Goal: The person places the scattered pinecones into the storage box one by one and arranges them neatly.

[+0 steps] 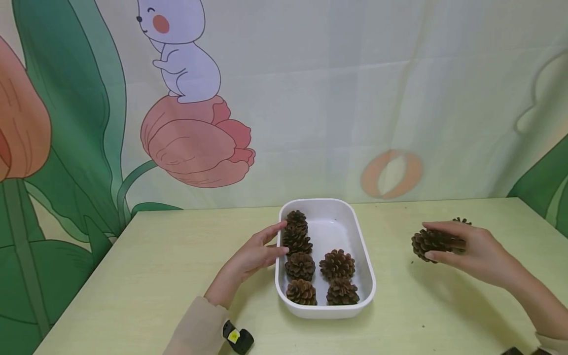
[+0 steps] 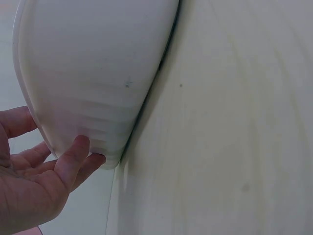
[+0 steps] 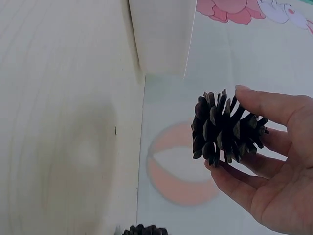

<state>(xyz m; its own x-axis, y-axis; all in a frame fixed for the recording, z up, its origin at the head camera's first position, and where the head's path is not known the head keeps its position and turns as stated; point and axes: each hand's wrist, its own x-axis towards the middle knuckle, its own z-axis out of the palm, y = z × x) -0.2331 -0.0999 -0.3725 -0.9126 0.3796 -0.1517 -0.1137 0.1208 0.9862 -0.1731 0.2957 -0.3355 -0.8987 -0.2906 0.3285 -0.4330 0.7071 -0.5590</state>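
A white tray [image 1: 370, 276] holds several brown pinecones, some lined along its left side and two at the near right, such as this pinecone [image 1: 337, 265]. My left hand [image 1: 255, 251] grips the tray's left wall, with fingers against the outside and fingertips at the rim. From the left wrist, the tray's outer wall [image 2: 98, 63] shows with the hand [image 2: 36, 181] at its edge. My right hand [image 1: 477, 246] holds another pinecone [image 3: 222, 129] between thumb and fingers, raised above the table to the right of the tray.
Behind the right hand lies one more pinecone [image 1: 461, 220], mostly hidden; its top [image 3: 145, 230] shows at the bottom of the right wrist view. The pale yellow table [image 1: 177, 256] ends at a printed curtain [image 1: 301, 123]. Small dark crumbs dot the tabletop.
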